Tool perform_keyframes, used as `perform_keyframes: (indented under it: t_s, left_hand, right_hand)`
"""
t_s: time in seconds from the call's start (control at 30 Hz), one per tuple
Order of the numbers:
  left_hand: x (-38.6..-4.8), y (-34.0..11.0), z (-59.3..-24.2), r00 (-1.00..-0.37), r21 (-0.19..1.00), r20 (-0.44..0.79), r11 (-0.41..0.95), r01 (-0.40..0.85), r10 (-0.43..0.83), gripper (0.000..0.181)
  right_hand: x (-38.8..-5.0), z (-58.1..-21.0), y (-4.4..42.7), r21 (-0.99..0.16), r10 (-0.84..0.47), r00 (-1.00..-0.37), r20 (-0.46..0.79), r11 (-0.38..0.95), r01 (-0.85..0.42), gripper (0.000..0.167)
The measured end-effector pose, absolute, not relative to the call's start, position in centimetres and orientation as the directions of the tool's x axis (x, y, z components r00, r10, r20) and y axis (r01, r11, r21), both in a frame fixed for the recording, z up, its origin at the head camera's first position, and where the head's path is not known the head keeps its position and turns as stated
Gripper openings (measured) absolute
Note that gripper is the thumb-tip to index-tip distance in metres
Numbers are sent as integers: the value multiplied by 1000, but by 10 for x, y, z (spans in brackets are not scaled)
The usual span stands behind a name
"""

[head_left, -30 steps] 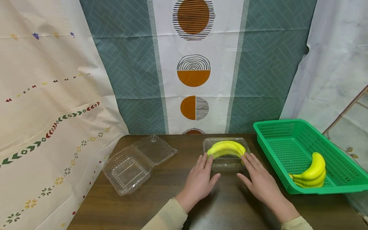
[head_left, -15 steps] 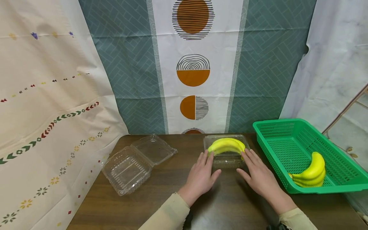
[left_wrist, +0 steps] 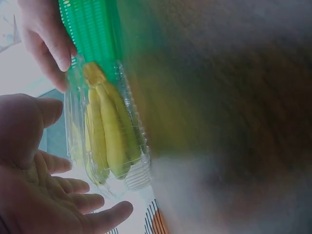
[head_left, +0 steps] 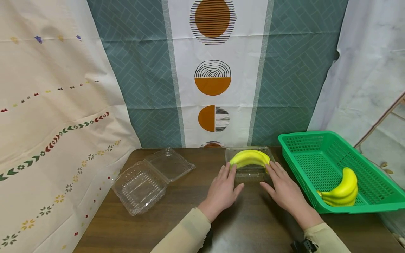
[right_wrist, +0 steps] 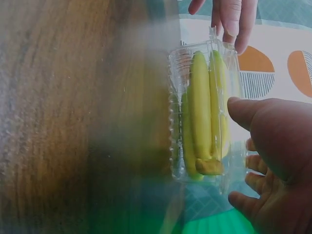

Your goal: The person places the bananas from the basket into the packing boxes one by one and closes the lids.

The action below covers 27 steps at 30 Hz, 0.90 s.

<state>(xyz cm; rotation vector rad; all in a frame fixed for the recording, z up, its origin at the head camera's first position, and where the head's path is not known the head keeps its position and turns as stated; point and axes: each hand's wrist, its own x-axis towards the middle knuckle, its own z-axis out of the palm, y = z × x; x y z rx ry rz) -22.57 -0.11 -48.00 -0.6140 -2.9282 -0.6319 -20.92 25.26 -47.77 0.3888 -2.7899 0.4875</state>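
Near the back edge of the table sits a clear plastic clamshell box (head_left: 250,174), its lid down, with a bunch of bananas (head_left: 250,158) inside. Both wrist views show the bananas (left_wrist: 109,129) through its ribbed wall. My left hand (head_left: 221,191) lies at the box's near left corner, fingers extended and thumb apart. At the near right corner my right hand (head_left: 284,189) mirrors it, with straight fingers. Fingertips of both hands reach the front of the lid; whether they touch it or hover is hard to tell. Neither hand is curled round anything.
An open clear clamshell box (head_left: 140,188) stands on the table's left, lid folded back. At right, a green plastic basket (head_left: 305,165) holds another banana bunch (head_left: 343,191). Patterned cloth (head_left: 215,123) hangs directly behind the table's back edge.
The box with the bananas has slid a little away from me, toward the back edge. Both hands have moved forward slightly with it.
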Motion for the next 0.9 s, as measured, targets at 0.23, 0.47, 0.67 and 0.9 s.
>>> perform_keyframes:
  t_s: [0.23, 0.47, 0.67, 0.9]
  left_hand:
    - [-231, 1, -483, -915, 369, 168, 837, 404, 368, 77]
    - [-236, 5, -482, -912, 354, 176, 840, 410, 371, 77]
    - [-242, 8, -484, -915, 344, 179, 848, 403, 363, 77]
    - [-249, 12, -484, -919, 356, 170, 847, 394, 356, 77]
  right_hand:
    - [-215, -478, 254, -273, -210, -926, 313, 914, -299, 80]
    - [-219, -475, 254, -272, -209, -928, 309, 915, -297, 79]
    - [-224, -475, 256, -265, -213, -928, 304, 917, -297, 78]
    - [-229, -473, 257, -256, -213, -931, 297, 921, -293, 78]
